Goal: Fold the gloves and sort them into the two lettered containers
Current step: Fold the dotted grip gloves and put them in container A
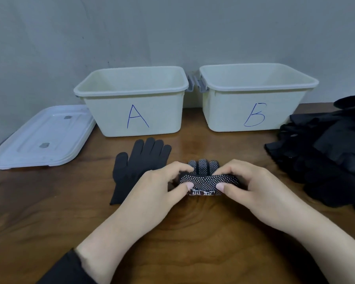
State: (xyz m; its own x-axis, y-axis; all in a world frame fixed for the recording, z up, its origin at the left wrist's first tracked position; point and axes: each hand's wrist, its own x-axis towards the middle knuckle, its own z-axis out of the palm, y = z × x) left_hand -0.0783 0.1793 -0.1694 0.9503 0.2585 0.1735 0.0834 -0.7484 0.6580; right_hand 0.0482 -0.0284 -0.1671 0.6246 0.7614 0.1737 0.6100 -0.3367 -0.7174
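A black glove with white grip dots (205,177) lies half folded on the wooden table at centre. My left hand (162,187) pinches its left end and my right hand (252,185) pinches its right end, thumbs on the folded-over cuff. Three dotted fingertips stick out beyond the fold. A plain dark glove (137,167) lies flat just left of it, fingers pointing away from me. Behind stand two white containers, one lettered A (131,87) on the left and one lettered B (258,78) on the right. Both look empty from here.
A heap of black gloves (326,152) fills the table's right side up to the frame edge. A clear plastic lid (41,136) lies at the back left. A grey wall rises right behind the containers. Bare wood (182,232) spreads between my forearms.
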